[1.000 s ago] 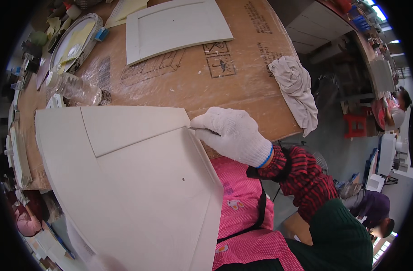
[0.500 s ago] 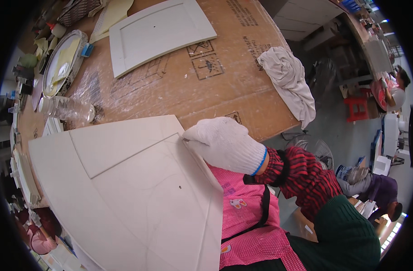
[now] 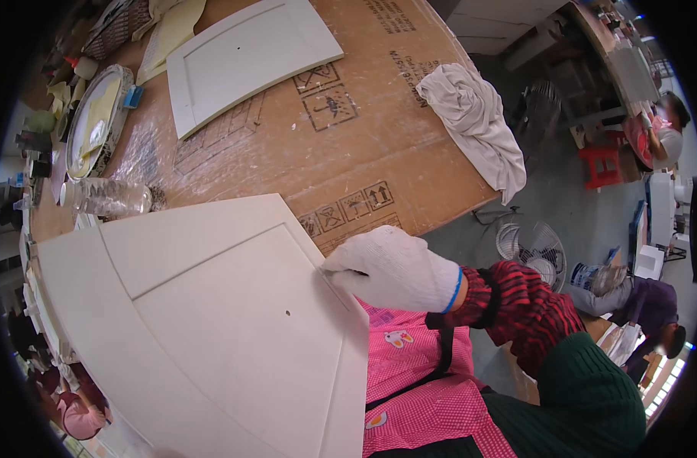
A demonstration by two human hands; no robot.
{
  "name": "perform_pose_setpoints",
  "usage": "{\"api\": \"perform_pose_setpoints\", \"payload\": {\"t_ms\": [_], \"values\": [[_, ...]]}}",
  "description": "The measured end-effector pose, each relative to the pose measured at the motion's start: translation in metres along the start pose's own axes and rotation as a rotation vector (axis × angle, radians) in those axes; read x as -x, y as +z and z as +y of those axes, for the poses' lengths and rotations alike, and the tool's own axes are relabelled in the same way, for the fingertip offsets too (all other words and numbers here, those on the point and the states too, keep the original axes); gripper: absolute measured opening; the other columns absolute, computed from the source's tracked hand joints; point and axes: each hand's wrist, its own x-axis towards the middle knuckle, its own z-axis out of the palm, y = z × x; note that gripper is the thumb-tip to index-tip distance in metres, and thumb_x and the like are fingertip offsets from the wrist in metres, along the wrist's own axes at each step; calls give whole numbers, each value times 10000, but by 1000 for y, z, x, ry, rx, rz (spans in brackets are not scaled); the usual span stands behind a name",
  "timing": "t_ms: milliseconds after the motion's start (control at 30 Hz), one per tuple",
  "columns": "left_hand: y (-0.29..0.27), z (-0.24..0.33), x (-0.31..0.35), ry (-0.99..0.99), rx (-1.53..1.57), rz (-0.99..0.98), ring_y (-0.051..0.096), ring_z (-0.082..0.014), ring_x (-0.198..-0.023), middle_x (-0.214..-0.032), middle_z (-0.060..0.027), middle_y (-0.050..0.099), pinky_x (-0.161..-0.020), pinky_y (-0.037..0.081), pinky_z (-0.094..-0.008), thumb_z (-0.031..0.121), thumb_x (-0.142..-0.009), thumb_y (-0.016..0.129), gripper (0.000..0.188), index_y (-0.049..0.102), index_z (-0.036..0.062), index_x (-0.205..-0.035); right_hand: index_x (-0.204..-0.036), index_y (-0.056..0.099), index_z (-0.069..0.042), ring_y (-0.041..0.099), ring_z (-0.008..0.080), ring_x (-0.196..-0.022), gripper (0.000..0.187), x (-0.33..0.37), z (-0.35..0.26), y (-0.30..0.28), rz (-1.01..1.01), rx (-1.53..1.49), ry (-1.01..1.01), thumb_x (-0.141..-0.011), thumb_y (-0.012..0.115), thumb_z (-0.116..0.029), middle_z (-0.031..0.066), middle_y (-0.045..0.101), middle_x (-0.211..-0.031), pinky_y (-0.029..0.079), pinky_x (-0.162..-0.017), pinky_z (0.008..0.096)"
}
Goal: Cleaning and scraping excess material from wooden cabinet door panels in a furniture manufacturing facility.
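Note:
A large white panel (image 3: pixel 234 343) with a recessed, framed middle and a small dark hole fills the lower left, tilted in front of me. My right hand (image 3: pixel 394 271), in a white knitted glove with a blue cuff edge, lies at the panel's right edge. Its fingers are curled and pressed together against the panel's border. Whatever they may hold is hidden beneath them. My left hand does not show. Beyond, a second white panel (image 3: pixel 249 61) of similar make lies flat on the cardboard-covered table (image 3: pixel 272 164).
A crumpled whitish cloth (image 3: pixel 474 126) hangs over the table's right edge. On the left are a clear bottle (image 3: pixel 112 197) on its side and an oval tray (image 3: pixel 116 130) with yellowish paper. A fan (image 3: pixel 537 248) and red stool (image 3: pixel 600 168) stand right; co-workers sit farther off.
My right hand has slid a little down and right along the panel's edge, away from its upper corner. The table and its things have shifted slightly left in view.

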Motion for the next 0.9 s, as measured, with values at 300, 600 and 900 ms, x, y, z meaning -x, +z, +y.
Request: {"api": "perform_pose_setpoints", "payload": {"t_ms": [300,600,900], "values": [[-2,8,3,27,7,21,608,-234,-1199,-1333,-115,610,-1029,500,-361,183,-1094,491,369,560,-43,-1378,-1192,661,-32,659,177,-717,335,-20,39,0,181,-386,91,-1007,665,-311,69,659,-806,531,-650,315],[-4,9,9,33,-4,34,612,-227,-1179,-1314,-109,613,-1009,506,-354,182,-1095,494,356,571,-42,-1361,-1154,643,-151,706,313,-953,231,-54,34,23,259,166,-466,-928,687,-176,73,667,-1093,573,-765,408],[-6,8,9,29,0,58,616,-220,-1159,-1296,-103,617,-990,513,-347,181,-1096,497,344,583,-41,-1343,-906,687,-68,714,303,-879,91,30,71,-25,-516,-320,-431,-824,687,-109,93,692,-864,569,-738,408]]}}
